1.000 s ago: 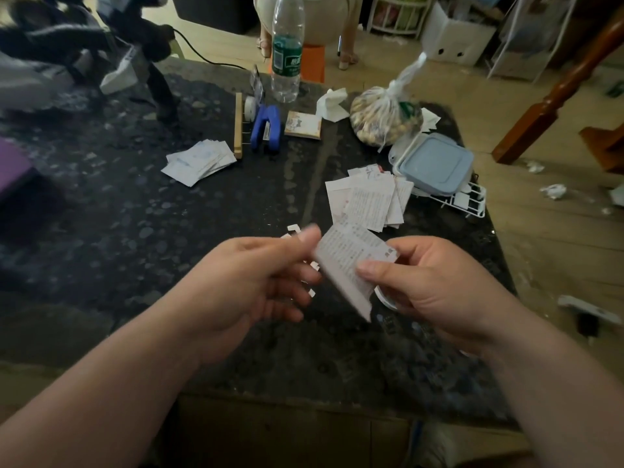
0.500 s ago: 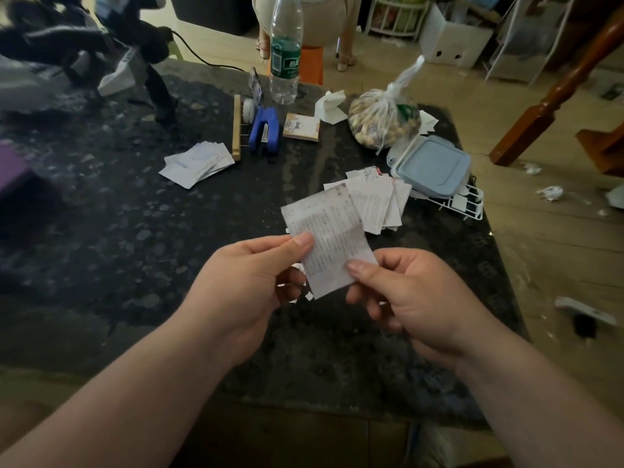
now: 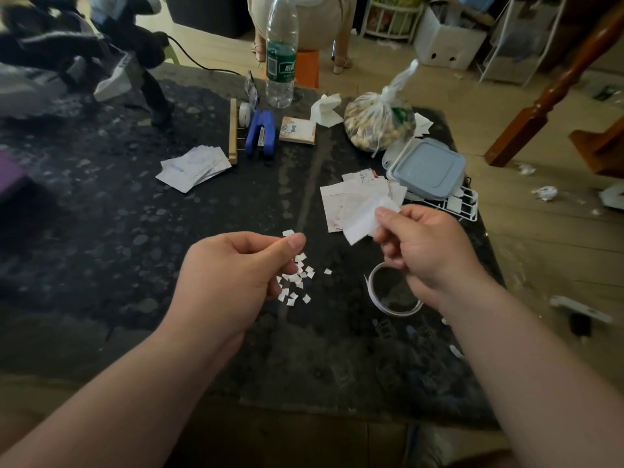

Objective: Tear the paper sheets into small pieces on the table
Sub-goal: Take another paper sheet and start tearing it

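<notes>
My right hand [image 3: 425, 244] pinches a white paper piece [image 3: 363, 222] between thumb and fingers, held just above the stack of paper sheets [image 3: 332, 204] at the right of the dark table [image 3: 135, 265]. My left hand [image 3: 233, 268] hovers apart from it with curled fingers and the thumb pressed on the index finger; whether it pinches a scrap is hidden. Several small torn pieces [image 3: 297, 282] lie scattered on the table under and beside the left hand. A second stack of sheets [image 3: 192, 167] lies further back on the left.
A tape roll [image 3: 391, 295] lies under my right wrist. Behind the sheets are a blue-lidded box [image 3: 425, 167] on a white rack [image 3: 462, 204], a tied bag [image 3: 374, 126], a notepad [image 3: 297, 130], a blue stapler [image 3: 260, 133] and a plastic bottle [image 3: 280, 62].
Both hands held one printed sheet together; now they have moved apart. The right hand has carried a paper piece to the right, over the stack, and the left has dropped toward the scraps.
</notes>
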{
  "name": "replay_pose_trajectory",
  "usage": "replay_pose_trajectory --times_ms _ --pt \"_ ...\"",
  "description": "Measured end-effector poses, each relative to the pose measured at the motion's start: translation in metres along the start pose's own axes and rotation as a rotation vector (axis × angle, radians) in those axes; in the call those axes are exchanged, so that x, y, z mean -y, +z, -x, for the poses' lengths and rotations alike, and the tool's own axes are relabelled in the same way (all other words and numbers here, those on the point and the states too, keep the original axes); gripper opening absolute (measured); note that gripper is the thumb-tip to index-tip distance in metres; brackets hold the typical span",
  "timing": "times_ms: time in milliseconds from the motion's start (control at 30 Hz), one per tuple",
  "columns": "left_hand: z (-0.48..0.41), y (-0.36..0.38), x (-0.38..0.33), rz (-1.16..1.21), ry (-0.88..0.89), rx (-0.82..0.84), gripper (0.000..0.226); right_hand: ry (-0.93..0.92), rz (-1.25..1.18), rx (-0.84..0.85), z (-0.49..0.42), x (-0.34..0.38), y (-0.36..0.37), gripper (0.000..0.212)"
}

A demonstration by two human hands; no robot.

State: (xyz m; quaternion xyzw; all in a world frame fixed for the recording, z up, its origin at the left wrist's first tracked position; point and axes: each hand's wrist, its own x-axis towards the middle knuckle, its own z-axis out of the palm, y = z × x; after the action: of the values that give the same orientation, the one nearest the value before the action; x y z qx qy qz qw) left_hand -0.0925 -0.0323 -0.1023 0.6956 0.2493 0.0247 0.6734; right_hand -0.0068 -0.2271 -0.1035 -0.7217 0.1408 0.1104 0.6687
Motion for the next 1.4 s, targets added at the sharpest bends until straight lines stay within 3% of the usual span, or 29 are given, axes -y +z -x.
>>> replay_pose_trajectory --times_ms 133,233,367,500,567,667,733,800,900,1000,1167,1267,1400 --pt "0.001 -0.003 -0.002 -0.010 -0.017 -0.033 0.054 0.212 -0.103 -0.051 -0.019 -0.013 0.002 0.018" --pt "-0.003 -0.009 -0.003 -0.040 -0.079 0.020 0.069 0.216 -0.015 -0.019 -0.019 -0.024 0.003 0.013" --pt "-0.005 -0.014 -0.002 -0.045 -0.110 0.201 0.055 0.008 0.269 -0.022 -0.001 -0.014 0.000 0.009" --pt "0.008 -0.014 -0.002 -0.240 -0.038 0.320 0.041 -0.199 0.558 0.157 0.042 0.007 -0.004 0.011" --pt "0.017 -0.015 0.000 -0.423 0.038 0.335 0.039 -0.206 0.691 0.219 0.060 0.006 -0.007 0.013" --pt "0.028 -0.017 0.005 -0.633 0.119 0.334 0.037 -0.194 0.901 0.057 0.062 -0.008 -0.019 0.021" --pt "0.030 -0.018 0.012 -0.641 0.129 0.307 0.037 -0.121 0.979 -0.003 0.052 -0.017 -0.026 0.028" --pt "0.031 -0.018 0.017 -0.625 0.134 0.300 0.037 -0.072 1.135 0.046 0.042 -0.030 -0.028 0.032" --pt "0.030 -0.014 0.023 -0.642 0.140 0.310 0.037 -0.110 1.300 0.131 0.032 -0.053 -0.021 0.020" --pt "0.028 -0.006 0.022 -0.577 0.096 0.304 0.036 -0.157 1.229 0.131 0.031 -0.055 -0.015 0.018" --pt "0.021 0.002 0.016 -0.077 -0.117 0.349 0.027 -0.275 0.738 0.226 0.069 -0.029 -0.007 0.011" --pt "0.024 0.006 0.013 0.099 -0.128 0.405 0.034 -0.280 0.465 0.363 0.096 -0.025 -0.004 0.010" --pt "0.025 0.007 0.008 0.177 -0.096 0.466 0.021 -0.382 0.459 0.338 0.102 -0.029 -0.005 0.010"
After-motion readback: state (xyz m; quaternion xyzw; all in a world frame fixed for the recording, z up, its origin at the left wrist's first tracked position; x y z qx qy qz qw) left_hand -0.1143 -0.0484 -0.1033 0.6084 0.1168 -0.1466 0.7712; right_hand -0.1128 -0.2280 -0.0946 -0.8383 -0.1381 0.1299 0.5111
